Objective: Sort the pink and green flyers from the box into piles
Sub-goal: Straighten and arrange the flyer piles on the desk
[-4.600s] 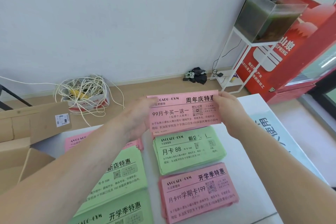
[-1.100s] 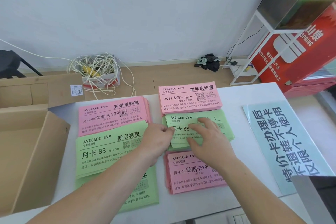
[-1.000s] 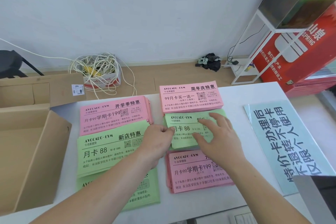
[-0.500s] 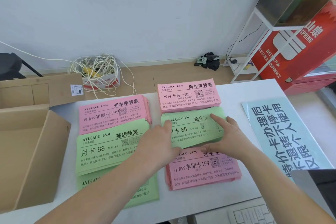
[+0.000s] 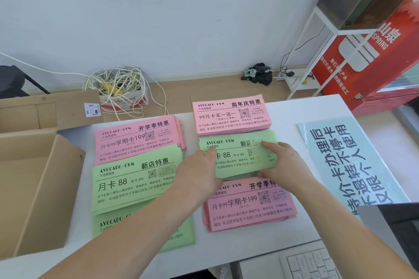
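On the bench (image 5: 294, 115), between the far pink pile (image 5: 231, 113) and near pink pile (image 5: 249, 206), my left grip (image 5: 199, 172) and right grip (image 5: 285, 161) clasp the green flyer pile (image 5: 238, 161) by its ends.

Open brown cardboard box (image 5: 45, 199) at left, beside it flat stacks of black-printed rectangular paper flyers in two columns, far-left pink stack (image 5: 136, 140), mid-left green stack (image 5: 131, 179) overlapping its near edge, near-left green stack (image 5: 181, 235), far-right pink stack (image 5: 231, 113), mid-right green stack (image 5: 235, 161) slightly askew, near-right pink stack (image 5: 249, 207)
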Demonstrator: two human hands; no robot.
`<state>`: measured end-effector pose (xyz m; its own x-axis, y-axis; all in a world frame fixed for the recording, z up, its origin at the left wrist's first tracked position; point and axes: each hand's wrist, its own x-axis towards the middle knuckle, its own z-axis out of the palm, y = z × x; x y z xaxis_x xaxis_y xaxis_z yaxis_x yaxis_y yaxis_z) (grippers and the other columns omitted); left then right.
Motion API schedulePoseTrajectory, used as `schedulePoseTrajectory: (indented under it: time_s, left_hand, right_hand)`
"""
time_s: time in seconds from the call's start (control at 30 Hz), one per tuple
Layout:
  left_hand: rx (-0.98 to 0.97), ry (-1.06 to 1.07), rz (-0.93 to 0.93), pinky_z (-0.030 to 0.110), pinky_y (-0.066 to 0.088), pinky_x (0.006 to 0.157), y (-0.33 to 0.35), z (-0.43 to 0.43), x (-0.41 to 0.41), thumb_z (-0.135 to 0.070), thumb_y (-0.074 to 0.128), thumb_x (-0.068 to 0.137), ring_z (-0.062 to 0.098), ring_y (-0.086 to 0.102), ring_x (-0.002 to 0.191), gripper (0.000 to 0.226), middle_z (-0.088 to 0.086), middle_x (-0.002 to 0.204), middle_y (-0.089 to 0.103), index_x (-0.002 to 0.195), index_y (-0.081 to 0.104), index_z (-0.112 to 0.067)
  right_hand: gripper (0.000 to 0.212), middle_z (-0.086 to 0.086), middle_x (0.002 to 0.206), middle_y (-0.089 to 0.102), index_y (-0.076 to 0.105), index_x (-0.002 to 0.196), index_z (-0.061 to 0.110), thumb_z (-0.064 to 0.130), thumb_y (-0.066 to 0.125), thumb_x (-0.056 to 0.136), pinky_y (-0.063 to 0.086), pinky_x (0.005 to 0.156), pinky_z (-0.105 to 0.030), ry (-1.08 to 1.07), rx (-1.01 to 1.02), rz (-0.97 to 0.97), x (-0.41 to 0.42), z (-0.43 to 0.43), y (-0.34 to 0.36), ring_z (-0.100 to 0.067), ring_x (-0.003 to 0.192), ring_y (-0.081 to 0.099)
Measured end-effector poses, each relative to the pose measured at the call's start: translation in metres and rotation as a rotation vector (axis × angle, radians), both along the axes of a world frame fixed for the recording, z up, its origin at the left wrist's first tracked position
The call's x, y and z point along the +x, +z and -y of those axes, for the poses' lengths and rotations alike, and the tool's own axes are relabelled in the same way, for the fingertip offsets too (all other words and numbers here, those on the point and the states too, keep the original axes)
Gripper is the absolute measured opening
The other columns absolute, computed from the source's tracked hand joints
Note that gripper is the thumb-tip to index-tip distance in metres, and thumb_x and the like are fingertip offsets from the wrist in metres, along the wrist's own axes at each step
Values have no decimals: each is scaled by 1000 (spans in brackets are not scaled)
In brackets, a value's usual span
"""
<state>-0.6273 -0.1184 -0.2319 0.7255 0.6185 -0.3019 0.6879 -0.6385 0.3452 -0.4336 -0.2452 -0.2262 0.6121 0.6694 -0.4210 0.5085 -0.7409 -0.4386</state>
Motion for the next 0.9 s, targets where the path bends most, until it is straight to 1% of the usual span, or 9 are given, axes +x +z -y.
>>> schedulePoseTrajectory:
  time_s: [0.17,0.3,0.37,0.47,0.57,0.63,0.7,0.8,0.9]
  left_hand:
    - [44,-3,10,36,43,66,-7,-3,0,-30,65,95,26,55,81,28,-6,76,39,99,39,-19]
    - [39,-20,-5,36,45,67,-9,-4,-5,-43,69,91,24,55,82,37,-7,79,40,103,43,-20]
    - [34,-14,1,36,43,65,-10,-4,-5,-41,69,92,23,51,79,35,-7,78,41,104,43,-20]
    - [34,-10,16,35,41,62,-11,-4,-3,-32,67,94,25,53,76,30,-6,74,44,102,42,-20]
    - [6,-13,26,37,49,66,-9,-4,-4,-34,68,94,26,58,78,31,-4,78,52,109,47,-18]
    - [-6,1,38,40,55,74,-2,-3,-8,-36,68,93,29,63,88,42,2,92,62,125,49,-16]
    - [11,22,73,41,54,79,9,-1,-18,-38,63,97,31,64,94,44,5,100,63,131,45,-17]
    - [7,32,100,42,53,83,23,11,-41,-42,54,102,30,64,96,32,3,99,64,124,46,-20]
    - [-132,-33,-32,39,54,84,17,36,-54,-51,67,90,25,63,96,50,1,103,64,126,45,-24]
  right_hand:
    - [84,3,149,44,50,150,35,31,89,76,46,102,-35,-19,3,42,-2,1,0,-22,127,53]
    - [93,0,161,36,44,154,38,31,90,75,41,110,-39,-44,5,12,-1,5,-3,-22,141,43]
    - [96,-3,165,32,40,156,42,32,90,74,39,113,-41,-56,1,-23,-1,4,-3,-24,146,39]
    - [92,1,153,48,45,152,42,35,91,72,45,109,-40,-47,-7,7,-2,3,-7,-22,137,47]
    - [93,1,153,49,46,152,42,36,92,71,45,110,-42,-57,0,14,-2,5,-9,-22,138,47]
    - [99,-2,163,37,38,156,45,36,92,73,42,114,-44,-84,22,-41,-1,9,-8,-23,147,38]
    - [105,-2,169,26,26,161,44,40,89,77,39,114,-46,-105,50,-66,-2,17,-1,-25,152,31]
    - [115,0,162,40,17,165,35,51,88,76,44,110,-45,-185,88,-95,-6,39,8,-25,145,43]
    - [143,10,136,58,9,165,36,51,99,55,53,94,-35,-171,-59,-247,-24,62,10,-20,122,60]
